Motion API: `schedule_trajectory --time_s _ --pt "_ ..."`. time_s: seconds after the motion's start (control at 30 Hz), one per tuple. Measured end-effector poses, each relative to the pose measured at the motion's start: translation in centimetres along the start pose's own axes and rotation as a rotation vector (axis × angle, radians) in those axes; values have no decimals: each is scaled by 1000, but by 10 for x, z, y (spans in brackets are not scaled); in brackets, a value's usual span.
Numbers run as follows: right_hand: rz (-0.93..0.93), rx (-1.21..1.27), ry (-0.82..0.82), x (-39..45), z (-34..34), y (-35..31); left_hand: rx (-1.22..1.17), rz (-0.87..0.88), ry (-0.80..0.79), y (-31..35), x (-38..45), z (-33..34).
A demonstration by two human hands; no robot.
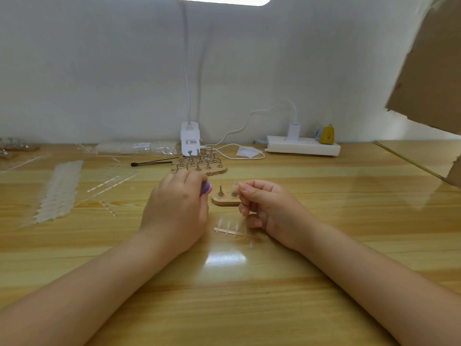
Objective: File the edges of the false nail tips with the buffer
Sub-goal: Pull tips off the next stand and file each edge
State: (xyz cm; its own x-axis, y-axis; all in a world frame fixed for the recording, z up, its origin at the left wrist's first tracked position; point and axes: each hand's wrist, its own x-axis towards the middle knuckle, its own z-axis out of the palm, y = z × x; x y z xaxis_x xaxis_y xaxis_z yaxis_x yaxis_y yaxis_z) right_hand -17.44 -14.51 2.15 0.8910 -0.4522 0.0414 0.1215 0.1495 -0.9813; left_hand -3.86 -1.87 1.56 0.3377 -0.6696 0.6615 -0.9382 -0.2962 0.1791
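Left hand (175,208): you grip the purple buffer (206,189)
Right hand (264,208): your fingers curl by the nail tip (234,187) on the small stand (225,200); I cannot tell if they pinch it
Tip: rub the edge softly, keep the stand on the bench (324,221)

left hand (177,208): fingers curled, gripping | right hand (264,208): fingers curled, thumb and forefinger pinched
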Motion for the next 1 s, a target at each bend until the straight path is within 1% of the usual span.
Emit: schedule_trajectory --time_s 0.07,0.13,0.17,0.2,0.27,0.33,0.4,0.43,0.57,0.7,0.8,0.93,1.0 --pt "-2 32 20 1 0 0 219 -117 -138 -4 1 2" --pt "-8 48 32 2 0 1 266 -152 -210 -7 0 4" --pt "-13 50 34 2 0 1 240 -150 -200 -7 0 3" --pt "-18 49 35 2 0 2 162 -133 -156 -6 0 3" --pt "-23 37 34 3 0 2 -126 -54 -50 -2 0 0" --pt "-28 4 20 2 0 2 -365 76 -27 3 1 -2" --pt "-34 -52 -7 2 0 3 -458 193 10 7 -1 -2" --pt "-38 -83 -19 2 0 3 -491 215 36 8 -1 -1" --pt "-58 -160 -47 2 1 4 -584 206 99 5 -1 1" --pt "-50 -160 3 3 2 6 -586 200 97 4 -2 3" --pt "-31 -77 70 4 1 6 -564 147 41 3 -2 3" --pt "-38 177 163 3 1 0 -398 -4 -21 -2 -1 5" --pt "-68 208 224 3 -1 -2 -335 -66 -62 -6 0 7"
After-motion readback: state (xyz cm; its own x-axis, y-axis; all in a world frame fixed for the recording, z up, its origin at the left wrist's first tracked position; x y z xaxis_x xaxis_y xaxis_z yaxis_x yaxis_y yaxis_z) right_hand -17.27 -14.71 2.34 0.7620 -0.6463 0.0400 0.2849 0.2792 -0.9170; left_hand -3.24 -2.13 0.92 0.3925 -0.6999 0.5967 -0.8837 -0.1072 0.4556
